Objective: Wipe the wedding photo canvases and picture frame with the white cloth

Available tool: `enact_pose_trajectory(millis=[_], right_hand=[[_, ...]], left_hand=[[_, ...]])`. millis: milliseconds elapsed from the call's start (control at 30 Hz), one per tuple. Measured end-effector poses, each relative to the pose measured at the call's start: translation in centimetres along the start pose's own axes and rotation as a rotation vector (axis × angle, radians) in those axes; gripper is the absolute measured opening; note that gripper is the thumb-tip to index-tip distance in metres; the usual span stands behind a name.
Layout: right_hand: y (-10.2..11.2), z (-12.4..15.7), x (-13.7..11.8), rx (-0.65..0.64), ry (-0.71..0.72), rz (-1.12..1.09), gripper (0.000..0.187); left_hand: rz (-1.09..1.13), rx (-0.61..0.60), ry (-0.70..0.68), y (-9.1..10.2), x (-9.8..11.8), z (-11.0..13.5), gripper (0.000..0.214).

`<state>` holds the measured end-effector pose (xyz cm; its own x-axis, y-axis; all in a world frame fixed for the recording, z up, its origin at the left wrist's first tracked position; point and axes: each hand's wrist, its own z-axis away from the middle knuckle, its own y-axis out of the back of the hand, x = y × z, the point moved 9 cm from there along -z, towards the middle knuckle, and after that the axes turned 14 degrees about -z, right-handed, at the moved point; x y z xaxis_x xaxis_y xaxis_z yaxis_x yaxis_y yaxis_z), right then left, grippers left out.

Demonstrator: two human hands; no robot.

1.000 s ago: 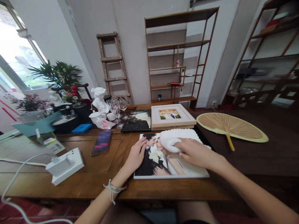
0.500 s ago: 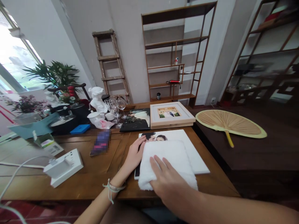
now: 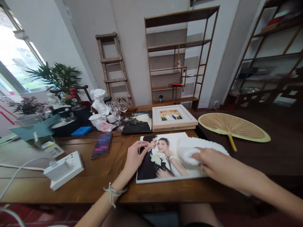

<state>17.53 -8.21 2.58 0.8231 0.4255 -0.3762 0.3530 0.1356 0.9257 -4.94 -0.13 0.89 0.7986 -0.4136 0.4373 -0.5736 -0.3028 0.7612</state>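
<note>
A wedding photo panel (image 3: 153,164) lies on the wooden table in front of me, its picture showing two people in wedding clothes. My left hand (image 3: 137,156) rests at the panel's left edge, thumb and bent fingers close together on its upper left part. In my right hand (image 3: 210,160) is a white towel (image 3: 189,146), bunched at the fingers and trailing to the right. The towel lies over the right part of the panel and past its right edge. Some of my right fingers are hidden by the towel.
Behind the panel are a framed photo (image 3: 175,126) and a dark photo panel (image 3: 138,126). Wine glasses (image 3: 115,110) and a white bust (image 3: 99,102) stand farther left. A power strip (image 3: 68,171) sits at left, a palm-leaf fan (image 3: 233,126) at right.
My right hand has carried the towel right, from over the middle of the panel to its right side, uncovering the picture. My left fingers have bent more but stay at the left edge.
</note>
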Motion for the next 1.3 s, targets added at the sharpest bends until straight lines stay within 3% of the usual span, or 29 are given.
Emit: enact_pose_trajectory(millis=[100,200,300,433,600,800,1133,1233,1300], right_hand=[[2.5,-2.0,1.3,0.015,0.023,-0.050,0.025],[3.5,-4.9,0.9,0.079,0.115,-0.083,0.030],[2.6,-8.1,-1.8,0.095,0.276,-0.084,0.037],[0.4,-11.9,-6.6,0.008,0.436,-0.087,0.031],[-0.9,-13.9,-9.4,-0.027,0.497,-0.051,0.027],[-0.6,-12.7,-6.7,-0.055,0.443,-0.039,0.020],[2.3,-8.2,2.4,0.056,0.174,0.042,0.043],[1.8,-6.7,3.2,0.057,0.128,0.059,0.047],[0.6,-5.2,2.3,0.040,0.133,0.064,0.052]], left_hand=[[-0.013,-0.003,-0.016,0.3,0.8,0.1,0.016],[-0.067,-0.055,-0.037,0.0,1.5,0.3,0.022],[-0.109,-0.127,-0.054,-0.9,1.7,0.5,0.035],[-0.098,-0.150,-0.094,-1.4,1.8,0.5,0.035],[-0.089,-0.126,-0.114,-1.1,2.0,0.4,0.027],[-0.066,-0.141,-0.073,-1.4,1.3,0.4,0.035],[-0.073,-0.132,-0.036,-1.4,0.8,0.6,0.037],[-0.075,-0.124,-0.036,-1.3,0.9,0.5,0.036],[-0.077,-0.126,-0.037,-1.4,0.8,0.5,0.037]])
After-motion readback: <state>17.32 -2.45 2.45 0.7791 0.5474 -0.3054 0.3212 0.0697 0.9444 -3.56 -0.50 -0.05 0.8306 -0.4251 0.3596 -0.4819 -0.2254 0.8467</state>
